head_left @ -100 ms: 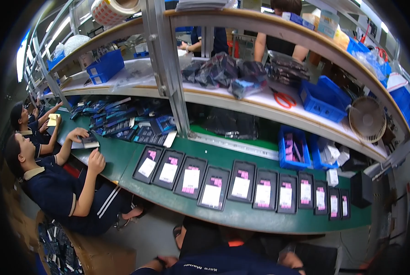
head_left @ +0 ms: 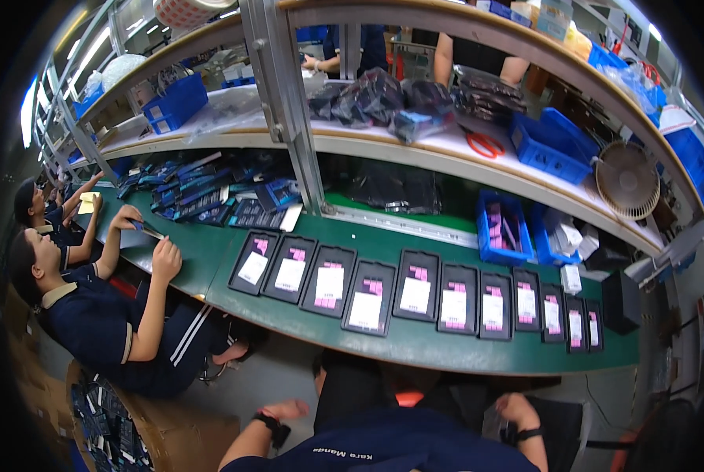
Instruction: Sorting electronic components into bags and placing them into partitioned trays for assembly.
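Below the table's front edge, near my lap, my left hand (head_left: 286, 410) is blurred, so its fingers do not show clearly. On the other side of my body, my right hand (head_left: 515, 408) is curled closed beside some clear plastic; anything inside it is hidden. Neither hand touches the table. Nearest to them, a row of several black trays (head_left: 367, 267) lies along the green table (head_left: 352, 348). Each tray bears a white sheet (head_left: 366, 309) and small pink pieces (head_left: 370, 288).
Left of me, a seated co-worker (head_left: 92, 315) handles a flat item near a heap of dark blue packages (head_left: 202, 193). Blue bins (head_left: 503, 253) and a black box (head_left: 621, 303) stand at the right. A shelf (head_left: 462, 157) holding a fan (head_left: 627, 179) crosses behind.
Both my hands have risen further into view at the bottom. The whole view has tilted slightly. The co-worker's hands have lifted the flat item and tipped it.
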Demonstrator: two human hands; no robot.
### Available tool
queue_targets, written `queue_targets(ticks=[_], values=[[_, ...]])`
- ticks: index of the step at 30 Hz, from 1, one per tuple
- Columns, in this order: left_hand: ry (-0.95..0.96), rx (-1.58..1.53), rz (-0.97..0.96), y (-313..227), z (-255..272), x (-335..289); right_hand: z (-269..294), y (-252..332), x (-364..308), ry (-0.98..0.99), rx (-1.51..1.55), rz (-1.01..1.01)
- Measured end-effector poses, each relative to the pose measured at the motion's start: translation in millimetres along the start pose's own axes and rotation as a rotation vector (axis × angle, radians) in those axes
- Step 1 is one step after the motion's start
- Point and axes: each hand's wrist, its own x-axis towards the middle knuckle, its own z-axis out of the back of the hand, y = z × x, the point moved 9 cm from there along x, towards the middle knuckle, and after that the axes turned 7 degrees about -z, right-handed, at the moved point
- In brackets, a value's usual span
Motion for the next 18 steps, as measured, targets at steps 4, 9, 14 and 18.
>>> queue_targets(ticks=[4, 9, 14, 18], values=[[-0.069, -0.020, -0.116, -124.4, 92.1, -39.3, 90.9, 89.1, -40.0, 0.002, 0.055, 0.091], [-0.272, 0.293, -0.764, -309.4, 168.5, -125.4, 152.7, 194.0, -71.2, -0.061, 0.064, 0.412], [-0.394, 0.509, -0.964, -416.2, 225.6, -148.6, 224.5, 258.4, -91.1, -0.275, -0.009, 0.612], [-0.740, 0.615, -0.971, -453.6, 296.4, -62.2, 289.6, 295.3, -84.7, -0.412, 0.003, 0.679]])
